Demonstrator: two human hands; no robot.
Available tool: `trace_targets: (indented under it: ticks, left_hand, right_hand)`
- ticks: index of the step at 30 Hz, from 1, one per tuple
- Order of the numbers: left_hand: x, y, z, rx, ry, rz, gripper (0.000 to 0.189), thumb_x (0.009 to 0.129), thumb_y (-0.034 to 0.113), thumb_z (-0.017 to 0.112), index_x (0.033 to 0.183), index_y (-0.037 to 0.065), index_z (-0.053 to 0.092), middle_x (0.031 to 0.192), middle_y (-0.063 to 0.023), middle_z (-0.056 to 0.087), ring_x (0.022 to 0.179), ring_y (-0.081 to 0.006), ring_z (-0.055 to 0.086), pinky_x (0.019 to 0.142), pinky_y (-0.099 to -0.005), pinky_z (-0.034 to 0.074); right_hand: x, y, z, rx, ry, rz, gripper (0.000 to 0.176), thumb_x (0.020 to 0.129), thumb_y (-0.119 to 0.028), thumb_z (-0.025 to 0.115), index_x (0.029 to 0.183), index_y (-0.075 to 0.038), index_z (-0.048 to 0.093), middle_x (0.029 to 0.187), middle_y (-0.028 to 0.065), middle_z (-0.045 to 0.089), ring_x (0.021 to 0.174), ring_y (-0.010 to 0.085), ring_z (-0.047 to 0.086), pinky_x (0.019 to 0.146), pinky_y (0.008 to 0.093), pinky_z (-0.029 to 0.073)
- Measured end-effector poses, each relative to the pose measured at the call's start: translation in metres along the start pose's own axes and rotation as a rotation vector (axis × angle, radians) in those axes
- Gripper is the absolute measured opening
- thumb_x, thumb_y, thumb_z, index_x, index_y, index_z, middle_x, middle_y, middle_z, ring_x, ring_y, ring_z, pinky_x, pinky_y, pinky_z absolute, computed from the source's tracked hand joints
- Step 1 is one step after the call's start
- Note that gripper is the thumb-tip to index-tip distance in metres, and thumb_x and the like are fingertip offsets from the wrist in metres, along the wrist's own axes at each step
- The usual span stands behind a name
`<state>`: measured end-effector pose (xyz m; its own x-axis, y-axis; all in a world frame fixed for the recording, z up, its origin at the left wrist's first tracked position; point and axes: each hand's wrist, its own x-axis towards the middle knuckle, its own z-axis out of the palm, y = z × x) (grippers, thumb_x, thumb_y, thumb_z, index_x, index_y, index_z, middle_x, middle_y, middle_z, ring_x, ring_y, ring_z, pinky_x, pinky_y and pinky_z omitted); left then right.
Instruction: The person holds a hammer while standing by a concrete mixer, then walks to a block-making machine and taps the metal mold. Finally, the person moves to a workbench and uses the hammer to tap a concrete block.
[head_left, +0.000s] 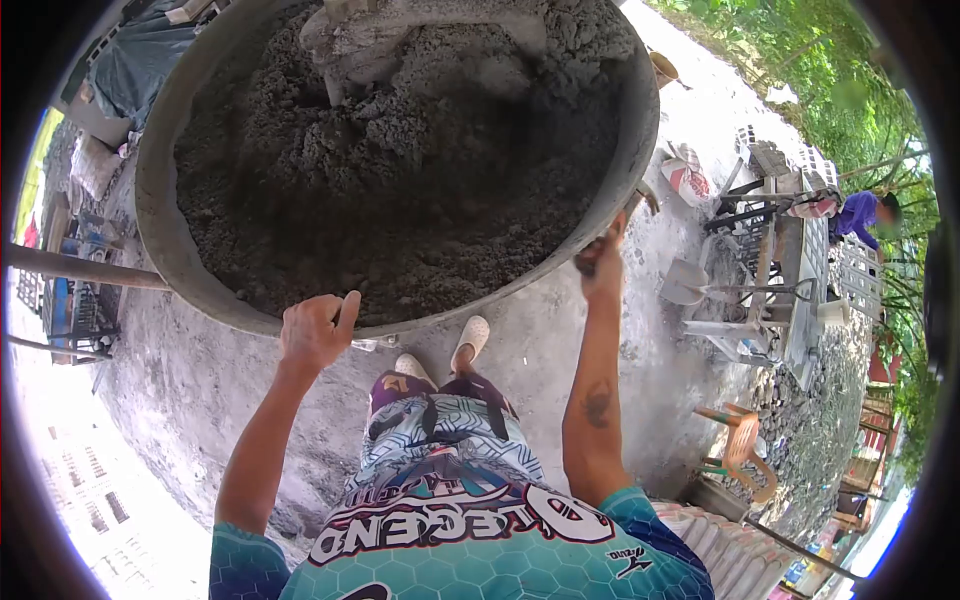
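Observation:
A large round metal mixer drum fills the top of the view, coated in grey cement. Inside it lies a dark, crumbly mortar mix, with a cement-caked mixing arm across the far part. My left hand is at the near rim, fingers curled over the edge and thumb sticking up. On the right, beside the outer wall, my right hand is closed around the dark handle of what looks like a hammer. The hammer's head shows just beyond the rim; my fingers hide part of it.
A pole runs from the left to the drum. Rightward, a shovel lies by a work stand, with a sack behind it. An orange plastic chair lies lower right. A person in purple is at the far right.

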<state>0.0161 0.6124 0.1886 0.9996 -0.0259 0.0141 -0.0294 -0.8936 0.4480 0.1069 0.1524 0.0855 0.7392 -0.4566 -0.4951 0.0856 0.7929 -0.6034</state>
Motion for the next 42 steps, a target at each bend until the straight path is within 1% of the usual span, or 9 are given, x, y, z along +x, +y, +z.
trace_targets:
  ticks: [4, 8, 11, 18, 20, 24, 30, 37, 42]
  left_hand:
    - [0.006, 0.004, 0.000, 0.002, 0.036, -0.024, 0.053, 0.093, 0.033, 0.062, 0.052, 0.003, 0.046, 0.053, -0.0154, 0.050, 0.048, -0.0377, 0.050, 0.048, -0.0476, 0.037]
    - [0.010, 0.003, 0.011, -0.014, 0.072, 0.064, 0.052, 0.091, 0.028, 0.065, 0.051, 0.004, 0.043, 0.051, -0.0140, 0.046, 0.044, -0.0346, 0.047, 0.044, -0.0457, 0.033]
    - [0.016, 0.006, 0.014, -0.041, 0.111, 0.139, 0.050, 0.089, 0.021, 0.067, 0.050, 0.006, 0.039, 0.048, -0.0118, 0.041, 0.041, -0.0314, 0.042, 0.042, -0.0436, 0.029]
    - [0.020, 0.012, 0.013, -0.029, 0.161, 0.178, 0.049, 0.088, 0.014, 0.067, 0.050, 0.007, 0.036, 0.047, -0.0099, 0.037, 0.039, -0.0284, 0.037, 0.041, -0.0410, 0.027]
    - [0.020, 0.012, 0.015, -0.039, 0.211, 0.231, 0.049, 0.089, 0.014, 0.066, 0.052, 0.006, 0.036, 0.048, -0.0100, 0.037, 0.041, -0.0280, 0.037, 0.042, -0.0410, 0.027]
    - [0.017, 0.006, 0.016, -0.068, 0.214, 0.189, 0.048, 0.090, 0.012, 0.066, 0.053, 0.006, 0.036, 0.049, -0.0102, 0.037, 0.042, -0.0283, 0.038, 0.043, -0.0413, 0.027]
    - [0.013, 0.004, 0.018, -0.077, 0.177, 0.146, 0.048, 0.090, 0.011, 0.065, 0.053, 0.005, 0.035, 0.050, -0.0111, 0.037, 0.042, -0.0288, 0.037, 0.043, -0.0421, 0.027]
    - [0.021, 0.013, 0.017, -0.086, 0.195, 0.188, 0.047, 0.088, 0.008, 0.066, 0.051, 0.004, 0.036, 0.048, -0.0109, 0.036, 0.039, -0.0281, 0.036, 0.042, -0.0412, 0.025]
    - [0.022, 0.007, 0.015, -0.113, 0.193, 0.194, 0.046, 0.087, 0.008, 0.065, 0.051, 0.005, 0.036, 0.047, -0.0109, 0.036, 0.039, -0.0281, 0.035, 0.041, -0.0411, 0.024]
  right_hand:
    - [-0.029, -0.044, -0.079, -0.050, -0.263, 0.378, 0.031, 0.101, -0.040, 0.052, 0.085, -0.014, 0.054, 0.057, -0.0050, 0.042, 0.044, 0.0106, 0.043, 0.043, 0.0309, 0.040]
    - [-0.092, -0.138, -0.171, -0.183, 0.112, 0.134, 0.033, 0.101, -0.044, 0.053, 0.087, -0.014, 0.054, 0.057, -0.0062, 0.041, 0.044, 0.0094, 0.043, 0.040, 0.0283, 0.038]
    - [-0.136, -0.224, -0.244, -0.017, 0.150, -0.220, 0.028, 0.101, -0.038, 0.055, 0.089, -0.012, 0.055, 0.061, -0.0061, 0.045, 0.048, 0.0076, 0.045, 0.045, 0.0226, 0.042]
    - [-0.064, -0.303, -0.152, 0.394, 0.862, -1.206, 0.028, 0.101, -0.034, 0.056, 0.082, -0.014, 0.049, 0.060, -0.0060, 0.039, 0.048, 0.0084, 0.039, 0.047, 0.0236, 0.038]
    - [0.003, -0.232, -0.074, 0.478, 0.783, -0.972, 0.029, 0.101, -0.034, 0.055, 0.080, -0.015, 0.047, 0.058, -0.0063, 0.037, 0.047, 0.0092, 0.037, 0.047, 0.0253, 0.036]
    - [0.006, -0.026, 0.024, -0.128, -0.019, 0.200, 0.032, 0.100, -0.034, 0.055, 0.076, -0.016, 0.043, 0.056, -0.0067, 0.031, 0.045, 0.0108, 0.032, 0.047, 0.0286, 0.032]
    - [-0.099, -0.126, -0.126, -0.480, 0.059, 0.249, 0.032, 0.099, -0.042, 0.057, 0.083, -0.016, 0.050, 0.057, -0.0078, 0.036, 0.043, 0.0076, 0.037, 0.043, 0.0290, 0.036]
    - [-0.181, -0.269, -0.223, -0.258, 0.424, -0.666, 0.018, 0.096, -0.033, 0.064, 0.089, -0.017, 0.060, 0.064, -0.0066, 0.045, 0.050, 0.0075, 0.044, 0.047, 0.0249, 0.045]
    - [-0.047, -0.338, -0.171, 0.313, 0.838, -1.212, 0.023, 0.094, -0.031, 0.064, 0.090, -0.011, 0.054, 0.065, -0.0023, 0.050, 0.057, 0.0124, 0.053, 0.052, 0.0269, 0.045]
